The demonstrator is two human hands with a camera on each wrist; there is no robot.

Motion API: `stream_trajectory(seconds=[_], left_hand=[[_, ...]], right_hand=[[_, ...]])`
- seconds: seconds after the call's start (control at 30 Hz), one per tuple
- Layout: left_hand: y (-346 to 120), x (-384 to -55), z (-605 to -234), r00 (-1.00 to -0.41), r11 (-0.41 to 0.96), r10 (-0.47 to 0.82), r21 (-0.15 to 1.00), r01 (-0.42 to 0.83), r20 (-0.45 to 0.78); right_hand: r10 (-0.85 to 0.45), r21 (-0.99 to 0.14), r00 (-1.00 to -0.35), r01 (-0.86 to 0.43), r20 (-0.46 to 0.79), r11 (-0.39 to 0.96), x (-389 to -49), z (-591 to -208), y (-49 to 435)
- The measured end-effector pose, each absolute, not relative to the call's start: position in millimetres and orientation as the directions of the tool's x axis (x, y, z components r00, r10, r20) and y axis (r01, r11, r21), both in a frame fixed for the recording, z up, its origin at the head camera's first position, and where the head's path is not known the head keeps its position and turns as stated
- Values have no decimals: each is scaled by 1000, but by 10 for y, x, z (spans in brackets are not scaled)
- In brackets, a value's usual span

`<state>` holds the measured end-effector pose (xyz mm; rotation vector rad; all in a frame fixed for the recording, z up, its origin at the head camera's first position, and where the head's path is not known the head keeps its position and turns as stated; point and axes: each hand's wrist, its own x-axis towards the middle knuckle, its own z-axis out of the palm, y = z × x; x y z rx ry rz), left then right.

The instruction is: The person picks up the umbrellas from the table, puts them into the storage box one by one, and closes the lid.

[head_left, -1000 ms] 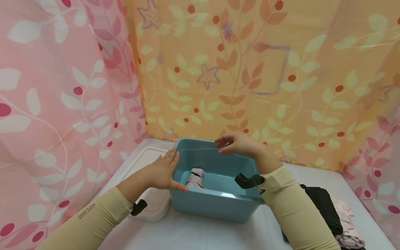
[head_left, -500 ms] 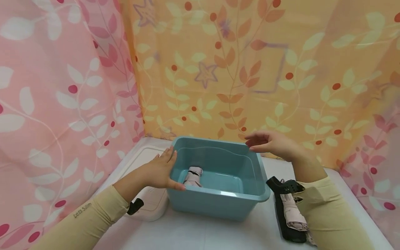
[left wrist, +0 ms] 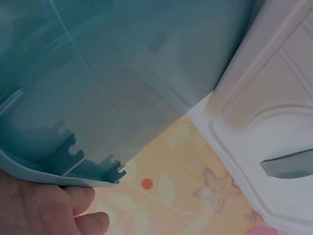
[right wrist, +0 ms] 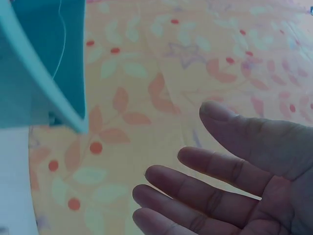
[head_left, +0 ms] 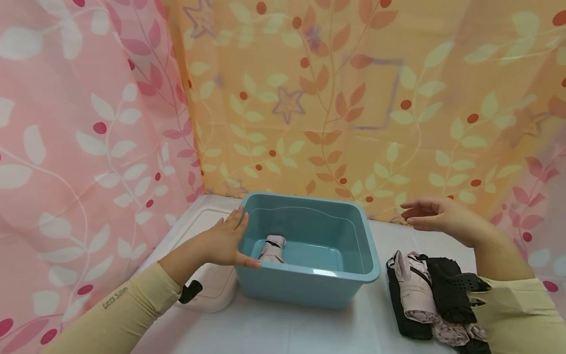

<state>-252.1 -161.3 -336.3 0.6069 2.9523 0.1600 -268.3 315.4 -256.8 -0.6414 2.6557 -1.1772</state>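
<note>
A blue plastic bin [head_left: 305, 290] stands on the white surface, its top uncovered. One rolled pale pink garment [head_left: 272, 249] with a dark band lies inside at the left. My left hand [head_left: 223, 241] rests on the bin's left rim with its fingers spread; in the left wrist view the fingers [left wrist: 80, 198] lie against the rim's edge. Holding nothing, my right hand [head_left: 435, 215] hovers to the right of the bin, fingers extended and apart from the thumb. Below it lie rolled clothes: a pale pink roll [head_left: 417, 295] and a black roll [head_left: 448, 290] among them.
A white lid [head_left: 210, 290] with rounded corners lies left of the bin, partly behind my left arm; a grey latch [left wrist: 288, 164] shows on it. A patterned orange curtain [head_left: 336, 98] hangs behind, a pink one [head_left: 88, 147] at the left.
My right hand has moved right, from over the bin to above the rolled clothes, uncovering the bin's right side. The left hand stays on the rim. The view has shifted slightly.
</note>
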Motion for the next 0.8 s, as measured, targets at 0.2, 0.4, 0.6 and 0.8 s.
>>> stream_trajectory(seconds=[0.2,0.4,0.6,0.8], left_hand=[[-1611,-2525,-3318,-907,912,405,124,392,-111],[-1590,-2489,-3252,-898,901,426,145,409,-110],[-1590,-2475,-3250,-900,903,423,139,407,-105],[-1589,-2476,-3263,-902,905,417,143,401,-110]], right_hand=[[-391,-772,-919,-282,48,569,-2613,-2724,3630],[-283,-777,-959,-194,21,599,-2528,-2894,4077],[-192,-685,-979,-94,-69,722,-2412,-3082,4309],[-163,-702,-975,-10,-152,712,-2304,-3328,4590]])
